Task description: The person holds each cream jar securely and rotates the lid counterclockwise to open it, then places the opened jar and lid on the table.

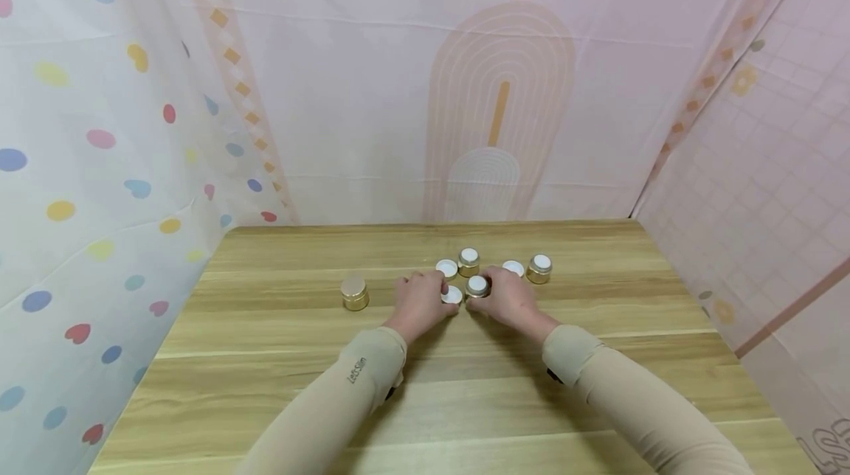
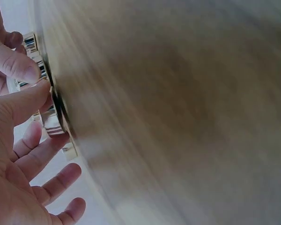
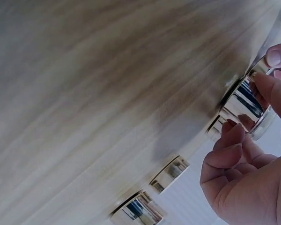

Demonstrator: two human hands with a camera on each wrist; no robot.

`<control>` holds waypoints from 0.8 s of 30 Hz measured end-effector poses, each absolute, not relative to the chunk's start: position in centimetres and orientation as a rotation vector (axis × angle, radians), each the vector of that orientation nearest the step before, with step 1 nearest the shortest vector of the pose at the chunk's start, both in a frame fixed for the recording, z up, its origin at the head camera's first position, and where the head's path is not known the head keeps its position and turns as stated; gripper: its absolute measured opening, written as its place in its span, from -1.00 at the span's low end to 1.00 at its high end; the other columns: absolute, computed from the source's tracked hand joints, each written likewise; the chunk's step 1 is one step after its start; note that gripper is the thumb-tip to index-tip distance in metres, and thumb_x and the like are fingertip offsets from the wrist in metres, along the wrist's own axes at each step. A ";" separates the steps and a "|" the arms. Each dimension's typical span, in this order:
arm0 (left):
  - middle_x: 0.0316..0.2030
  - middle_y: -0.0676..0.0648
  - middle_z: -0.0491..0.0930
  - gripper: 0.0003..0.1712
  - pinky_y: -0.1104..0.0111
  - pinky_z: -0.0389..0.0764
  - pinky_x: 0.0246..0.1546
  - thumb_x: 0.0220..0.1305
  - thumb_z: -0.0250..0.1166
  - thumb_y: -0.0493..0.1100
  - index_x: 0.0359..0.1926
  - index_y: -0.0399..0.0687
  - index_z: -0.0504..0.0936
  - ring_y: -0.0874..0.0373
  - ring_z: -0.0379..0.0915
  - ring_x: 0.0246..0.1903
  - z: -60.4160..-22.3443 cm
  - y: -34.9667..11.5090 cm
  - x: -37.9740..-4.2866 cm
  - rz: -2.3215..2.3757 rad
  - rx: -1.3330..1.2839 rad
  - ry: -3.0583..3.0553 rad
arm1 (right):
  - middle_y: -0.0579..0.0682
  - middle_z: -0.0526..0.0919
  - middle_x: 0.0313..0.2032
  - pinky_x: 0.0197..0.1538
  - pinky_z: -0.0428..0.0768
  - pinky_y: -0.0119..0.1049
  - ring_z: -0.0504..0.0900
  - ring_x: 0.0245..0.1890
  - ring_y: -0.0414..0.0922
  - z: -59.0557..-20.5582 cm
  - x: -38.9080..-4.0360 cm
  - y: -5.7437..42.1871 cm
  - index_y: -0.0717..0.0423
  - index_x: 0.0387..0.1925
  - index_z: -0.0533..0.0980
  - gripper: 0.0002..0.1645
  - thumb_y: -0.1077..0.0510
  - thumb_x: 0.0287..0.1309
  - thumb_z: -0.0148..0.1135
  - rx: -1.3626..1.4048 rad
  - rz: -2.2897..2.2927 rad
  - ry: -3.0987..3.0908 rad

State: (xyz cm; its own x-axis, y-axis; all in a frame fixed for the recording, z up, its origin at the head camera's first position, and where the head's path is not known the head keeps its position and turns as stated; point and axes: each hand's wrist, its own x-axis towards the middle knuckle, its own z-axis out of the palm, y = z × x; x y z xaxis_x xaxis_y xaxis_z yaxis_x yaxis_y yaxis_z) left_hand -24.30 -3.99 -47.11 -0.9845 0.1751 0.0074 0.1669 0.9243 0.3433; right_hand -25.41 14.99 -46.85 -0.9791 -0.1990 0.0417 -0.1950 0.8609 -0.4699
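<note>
My left hand pinches a gold lid between thumb and fingers. The lid lies upside down with its white inside facing up, and its shiny gold side shows in the left wrist view. Just to its right, my right hand grips a small gold jar with a white disc in its mouth. In the right wrist view the thumb and fingers press against the mirror-like wall of this upright jar. Lid and jar stand close side by side at the tabletop.
Behind the hands stand a second uncapped gold jar and its upturned lid. Further right are a third uncapped jar and another upturned lid. A capped gold jar stands left on the wooden table. Patterned curtains enclose the table.
</note>
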 end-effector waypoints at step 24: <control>-0.31 0.03 0.71 -0.54 0.00 0.42 0.12 0.10 0.67 0.14 -0.22 0.04 0.63 -0.08 0.59 -0.04 -47.2 -4.4 -23.7 0.553 0.326 3.109 | -0.04 0.78 -0.05 -0.18 0.65 -0.10 0.74 -0.06 -0.05 -46.5 -24.9 14.8 0.02 0.12 0.65 -0.24 -0.21 -0.07 0.74 -0.338 -0.699 3.055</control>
